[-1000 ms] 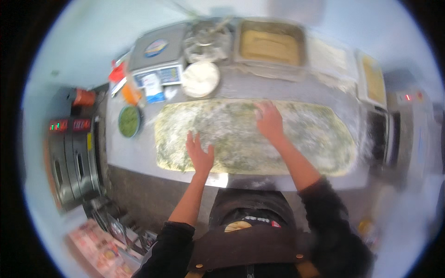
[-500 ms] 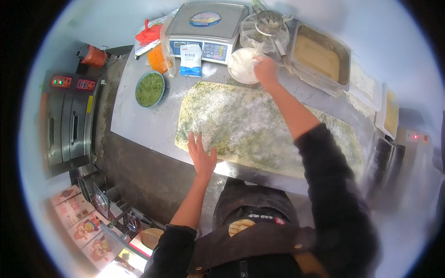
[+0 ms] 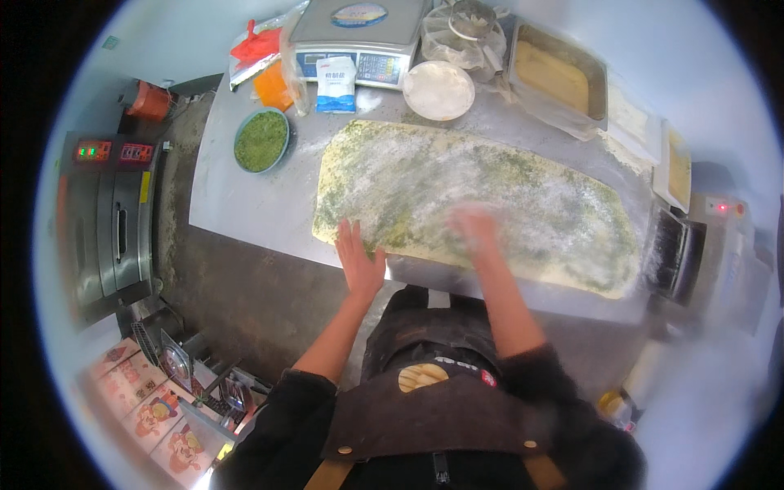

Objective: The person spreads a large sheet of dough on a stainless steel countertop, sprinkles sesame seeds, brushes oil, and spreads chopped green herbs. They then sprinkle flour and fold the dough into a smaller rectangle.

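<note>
A wide rolled-out sheet of dough (image 3: 539, 216) lies across the table, covered with chopped greens and streaks of white powder. At its near left edge rests my left hand (image 3: 359, 260), fingers spread and nothing held. My right hand (image 3: 475, 229) is over the near middle of the sheet, smeared by motion, so its fingers and anything in them cannot be made out. Beyond the sheet stands a white bowl of white powder (image 3: 438, 90). To the far left is a blue-rimmed bowl of chopped greens (image 3: 261, 140).
A scale (image 3: 359, 41) stands at the back, with a blue-and-white packet (image 3: 336, 85) before it. A metal pan of pale yellow contents (image 3: 554, 77) sits at the back right, near a white tray (image 3: 674, 167). An oven (image 3: 114, 220) stands left of the table (image 3: 233, 200).
My right hand has left the powder bowl and come back toward me over the dough sheet. My left hand stays at the sheet's near edge. The view has shifted slightly.
</note>
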Demonstrator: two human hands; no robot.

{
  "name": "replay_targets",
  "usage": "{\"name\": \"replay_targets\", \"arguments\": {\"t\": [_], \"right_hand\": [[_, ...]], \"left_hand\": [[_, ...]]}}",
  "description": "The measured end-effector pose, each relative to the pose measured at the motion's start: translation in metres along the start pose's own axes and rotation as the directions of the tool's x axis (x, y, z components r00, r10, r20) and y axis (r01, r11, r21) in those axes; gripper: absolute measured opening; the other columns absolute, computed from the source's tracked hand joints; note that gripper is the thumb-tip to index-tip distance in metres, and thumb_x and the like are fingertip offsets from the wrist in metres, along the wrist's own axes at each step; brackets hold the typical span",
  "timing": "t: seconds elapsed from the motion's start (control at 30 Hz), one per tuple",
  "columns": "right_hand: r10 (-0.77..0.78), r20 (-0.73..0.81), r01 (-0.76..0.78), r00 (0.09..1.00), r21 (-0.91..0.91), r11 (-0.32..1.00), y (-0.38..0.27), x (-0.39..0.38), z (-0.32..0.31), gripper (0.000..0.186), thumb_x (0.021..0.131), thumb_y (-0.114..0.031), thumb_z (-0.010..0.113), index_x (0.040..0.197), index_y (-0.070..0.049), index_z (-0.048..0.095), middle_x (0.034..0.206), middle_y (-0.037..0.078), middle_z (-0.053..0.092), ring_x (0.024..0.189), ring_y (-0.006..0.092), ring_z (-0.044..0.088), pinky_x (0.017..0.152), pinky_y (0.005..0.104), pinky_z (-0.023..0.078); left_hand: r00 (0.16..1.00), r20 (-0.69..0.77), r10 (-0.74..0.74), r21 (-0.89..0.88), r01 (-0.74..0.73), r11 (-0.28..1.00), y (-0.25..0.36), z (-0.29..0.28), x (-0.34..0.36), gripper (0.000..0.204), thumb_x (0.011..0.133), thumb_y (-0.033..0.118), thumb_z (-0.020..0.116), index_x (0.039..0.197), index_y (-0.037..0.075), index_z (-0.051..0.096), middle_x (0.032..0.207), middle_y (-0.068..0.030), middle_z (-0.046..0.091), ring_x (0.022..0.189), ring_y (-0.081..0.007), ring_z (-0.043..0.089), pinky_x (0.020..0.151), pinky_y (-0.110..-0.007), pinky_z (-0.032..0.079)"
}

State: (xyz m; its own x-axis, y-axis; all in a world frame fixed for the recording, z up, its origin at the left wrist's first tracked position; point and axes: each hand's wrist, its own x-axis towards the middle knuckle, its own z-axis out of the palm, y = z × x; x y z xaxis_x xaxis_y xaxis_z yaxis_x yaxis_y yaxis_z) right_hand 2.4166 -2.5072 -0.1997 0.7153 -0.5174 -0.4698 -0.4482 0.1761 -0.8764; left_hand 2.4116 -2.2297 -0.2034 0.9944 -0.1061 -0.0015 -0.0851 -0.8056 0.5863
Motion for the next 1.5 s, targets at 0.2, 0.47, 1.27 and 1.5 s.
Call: {"name": "replay_targets", "arguments": {"t": [0.2, 0.47, 1.27, 1.5], "right_hand": [[-0.006, 0.235, 0.130, 0.972, -0.516, 0.847, 0.003, 0.000, 0.040, 0.023, 0.098, -0.017, 0.072, 0.116, -0.008, 0.082, 0.124, 0.017, 0.077, 0.091, 0.0291, 0.076, 0.087, 0.0430, 0.059], [-0.495, 0.175, 0.441, 0.851, -0.751, 0.492, 0.011, 0.002, -0.053, 0.048, 0.102, -0.021, 0.066, 0.149, -0.013, 0.066, 0.164, 0.026, 0.051, 0.154, 0.0442, 0.045, 0.128, 0.0542, 0.035], [-0.306, 0.808, 0.854, 0.503, -0.520, 0.032, -0.006, 0.035, 0.050, 0.069, 0.106, -0.033, 0.065, 0.168, -0.009, 0.044, 0.172, 0.020, 0.040, 0.160, 0.0400, 0.037, 0.132, 0.0603, 0.027], [-0.199, 0.839, 0.848, 0.507, -0.526, -0.058, -0.042, 0.045, 0.085, 0.071, 0.104, -0.032, 0.067, 0.167, -0.009, 0.044, 0.171, 0.024, 0.040, 0.157, 0.0424, 0.040, 0.130, 0.0583, 0.032]], "left_hand": [[0.987, 0.161, 0.010, 0.101, -0.026, 0.995, -0.006, -0.008, -0.016, 0.085, 0.093, 0.024, 0.072, 0.168, 0.002, 0.037, 0.180, -0.0243, 0.023, 0.168, -0.0437, 0.016, 0.135, -0.062, 0.014], [0.873, 0.309, 0.377, -0.048, -0.381, 0.923, 0.059, 0.039, 0.043, 0.098, 0.092, 0.041, 0.080, 0.171, 0.004, 0.034, 0.180, -0.0258, 0.024, 0.169, -0.0406, 0.017, 0.136, -0.059, 0.013], [0.839, 0.342, 0.424, -0.100, -0.416, 0.904, 0.026, 0.027, 0.052, 0.103, 0.094, 0.040, 0.079, 0.172, 0.000, 0.025, 0.180, -0.0209, 0.026, 0.168, -0.0401, 0.022, 0.136, -0.062, 0.013], [0.992, 0.112, 0.049, -0.110, -0.037, 0.993, -0.007, -0.003, 0.034, 0.094, 0.093, 0.034, 0.077, 0.168, -0.002, 0.033, 0.178, -0.0231, 0.030, 0.167, -0.0401, 0.024, 0.136, -0.061, 0.015]]}}
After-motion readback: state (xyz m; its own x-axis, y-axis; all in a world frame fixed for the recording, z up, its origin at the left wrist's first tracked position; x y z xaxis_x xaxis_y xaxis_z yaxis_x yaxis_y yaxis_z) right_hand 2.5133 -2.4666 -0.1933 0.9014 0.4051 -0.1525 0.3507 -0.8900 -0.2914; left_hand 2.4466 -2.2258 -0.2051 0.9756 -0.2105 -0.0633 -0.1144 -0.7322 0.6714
